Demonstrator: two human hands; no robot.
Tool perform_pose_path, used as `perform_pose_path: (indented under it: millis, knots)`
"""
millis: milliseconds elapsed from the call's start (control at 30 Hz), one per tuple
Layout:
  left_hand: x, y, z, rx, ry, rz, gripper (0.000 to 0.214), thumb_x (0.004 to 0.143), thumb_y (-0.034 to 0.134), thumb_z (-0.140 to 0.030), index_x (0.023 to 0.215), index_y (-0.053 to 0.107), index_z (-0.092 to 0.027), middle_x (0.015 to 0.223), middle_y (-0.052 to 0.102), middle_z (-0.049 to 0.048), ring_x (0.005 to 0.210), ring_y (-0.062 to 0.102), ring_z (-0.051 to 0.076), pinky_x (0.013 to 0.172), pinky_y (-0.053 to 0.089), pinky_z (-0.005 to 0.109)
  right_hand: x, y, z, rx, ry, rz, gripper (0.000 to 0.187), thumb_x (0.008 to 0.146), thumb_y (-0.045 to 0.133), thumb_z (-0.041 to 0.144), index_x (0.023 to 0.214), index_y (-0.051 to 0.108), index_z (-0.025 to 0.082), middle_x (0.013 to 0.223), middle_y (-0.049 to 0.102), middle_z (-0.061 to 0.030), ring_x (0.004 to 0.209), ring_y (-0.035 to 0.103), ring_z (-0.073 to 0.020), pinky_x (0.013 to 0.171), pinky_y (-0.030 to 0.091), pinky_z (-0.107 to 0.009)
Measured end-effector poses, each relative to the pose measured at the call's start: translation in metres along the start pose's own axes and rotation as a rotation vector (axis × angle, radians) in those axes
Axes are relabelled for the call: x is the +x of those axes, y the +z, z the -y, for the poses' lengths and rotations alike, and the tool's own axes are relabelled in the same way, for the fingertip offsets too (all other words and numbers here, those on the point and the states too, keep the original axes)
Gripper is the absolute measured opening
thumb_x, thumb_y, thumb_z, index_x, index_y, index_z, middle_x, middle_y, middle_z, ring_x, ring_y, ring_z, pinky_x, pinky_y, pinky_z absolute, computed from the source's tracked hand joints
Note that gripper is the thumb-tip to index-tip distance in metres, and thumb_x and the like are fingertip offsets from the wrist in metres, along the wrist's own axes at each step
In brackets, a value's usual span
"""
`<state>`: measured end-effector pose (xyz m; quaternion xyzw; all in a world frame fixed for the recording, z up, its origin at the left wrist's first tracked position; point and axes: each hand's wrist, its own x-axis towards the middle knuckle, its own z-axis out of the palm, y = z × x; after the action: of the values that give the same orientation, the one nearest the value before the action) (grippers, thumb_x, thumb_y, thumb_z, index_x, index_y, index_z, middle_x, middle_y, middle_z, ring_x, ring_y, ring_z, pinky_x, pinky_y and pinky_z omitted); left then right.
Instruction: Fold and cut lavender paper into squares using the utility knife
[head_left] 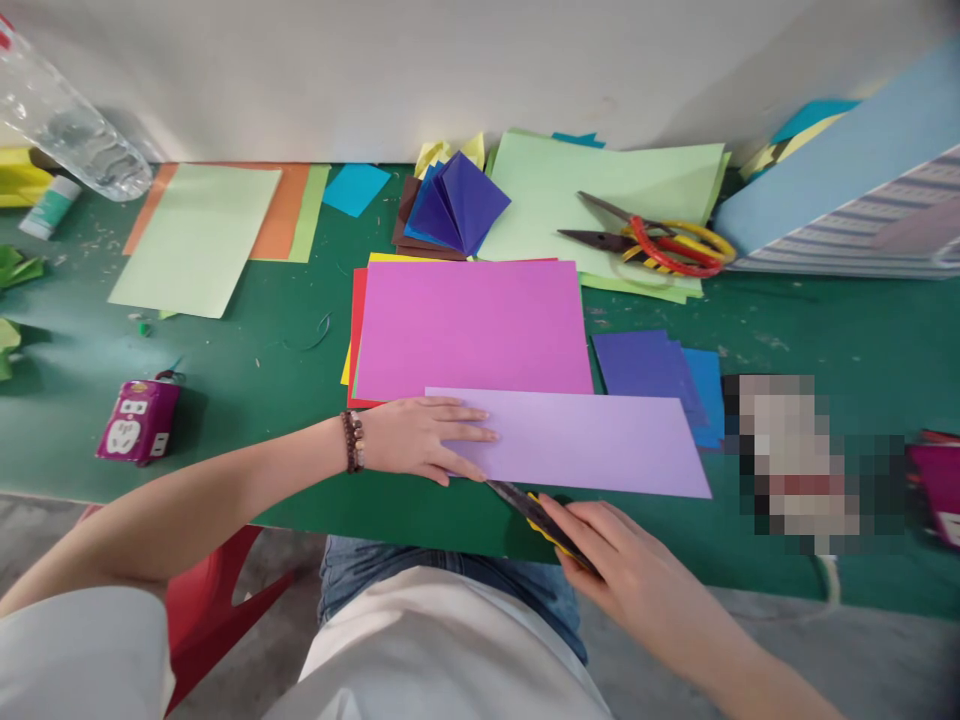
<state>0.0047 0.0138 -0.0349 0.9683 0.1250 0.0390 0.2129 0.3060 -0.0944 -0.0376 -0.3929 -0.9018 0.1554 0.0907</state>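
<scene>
While a clear plastic bottle (71, 125) is lying tilted and cut off by the top-left corner, a glue stick (49, 207) is resting just below it on the green table (247, 390), near scraps of folded green paper (15, 268) running off the left edge. A pale green sheet (195, 240) is lying over orange paper (289, 200), and a magenta box (139, 420) printed with white socket shapes is standing near the table's front edge. The left hand (424, 440), wearing a dark beaded bracelet (351, 442), is pressing open and flat, its fingers (472, 432) resting on a lilac paper sheet (592, 445) and grasping nothing. That sheet is lying over the lower edge of a pink sheet (469, 330), which is hiding most of a red sheet (358, 330). Behind them, a folded blue paper fan (457, 205) is sitting on a stack of paper. The right hand (637, 570) is clenching a pair of yellow-handled scissors (536, 515) at the lilac sheet's lower edge; its fingers are covering much of the handle, and whether the blades are closing on the paper is hard to make out. Farther right, red-and-yellow scissors (652, 238) are lying on a second pale green sheet (592, 200), blue papers (656, 375) are tucked under the lilac corner, and a pixelated blur (787, 460) is hiding whatever stands there.
</scene>
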Motion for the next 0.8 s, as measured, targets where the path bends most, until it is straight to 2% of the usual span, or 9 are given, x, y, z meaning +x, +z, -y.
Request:
perform_pose_path:
  millis: [300, 633, 800]
  knots:
    - [0.0002, -0.0009, -0.0006, 0.034, -0.006, 0.044, 0.040, 0.090, 0.054, -0.045, 0.126, 0.060, -0.030, 0.148, 0.043, 0.0061, 0.141, 0.031, 0.026, 0.118, 0.022, 0.043, 0.0092, -0.0050, -0.0040, -0.079, -0.118, 0.013, 0.048, 0.089, 0.040, 0.014, 0.136, 0.044, 0.014, 0.088, 0.060, -0.0066, 0.077, 0.061, -0.0190, 0.068, 0.055, -0.033]
    - [0.0004, -0.0015, -0.0006, 0.008, -0.011, 0.018, 0.040, 0.089, 0.057, -0.044, 0.126, 0.061, -0.030, 0.146, 0.046, 0.0056, 0.140, 0.033, 0.024, 0.118, 0.023, 0.041, 0.0062, -0.0040, -0.0087, -0.043, -0.135, 0.034, 0.052, 0.087, 0.041, 0.012, 0.139, 0.041, 0.014, 0.090, 0.061, -0.0064, 0.080, 0.061, -0.0193, 0.068, 0.056, -0.033]
    - [0.0008, -0.0018, -0.0008, 0.039, -0.013, 0.065, 0.041, 0.091, 0.052, -0.045, 0.128, 0.059, -0.030, 0.148, 0.043, 0.0058, 0.141, 0.031, 0.025, 0.118, 0.021, 0.042, 0.0038, -0.0026, -0.0091, -0.067, -0.144, 0.036, 0.050, 0.088, 0.041, 0.012, 0.138, 0.041, 0.013, 0.093, 0.063, -0.0079, 0.083, 0.061, -0.0206, 0.070, 0.056, -0.035]
